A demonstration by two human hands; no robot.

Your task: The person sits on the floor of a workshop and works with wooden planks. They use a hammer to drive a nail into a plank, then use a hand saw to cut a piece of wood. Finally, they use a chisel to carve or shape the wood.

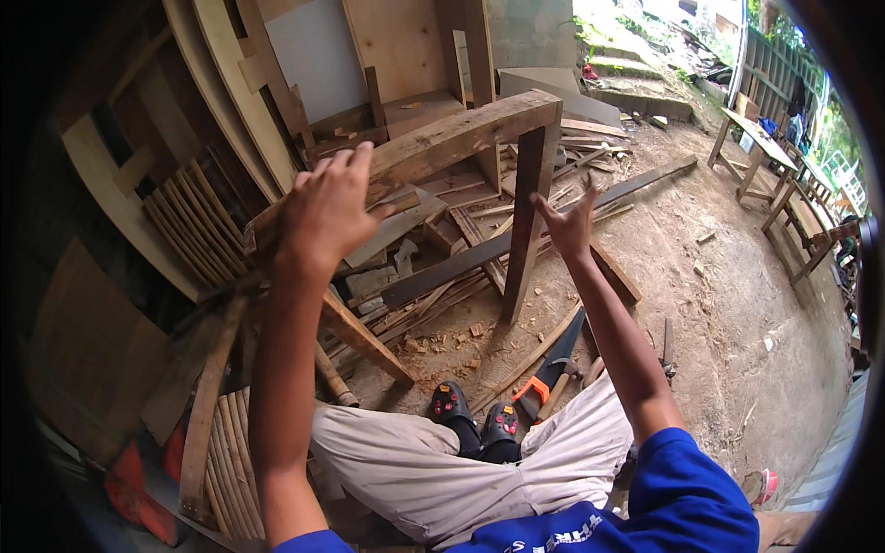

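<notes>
Head view: wooden frame, its top beam (461,131) raised above dirt floor (710,276). Left hand (327,210) is laid over beam's left part, fingers half-curled; whether it's gripped can't be told. Right hand (567,224) is held open, empty, beside dark leg (532,212). Handsaw (559,355) is laid near 2 shoes (499,422).

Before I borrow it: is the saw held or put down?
Put down: the saw lies near the shoes; the left hand is by the wooden beam, the right hand empty.

A worn brown wooden frame (461,129) stands upright
</notes>
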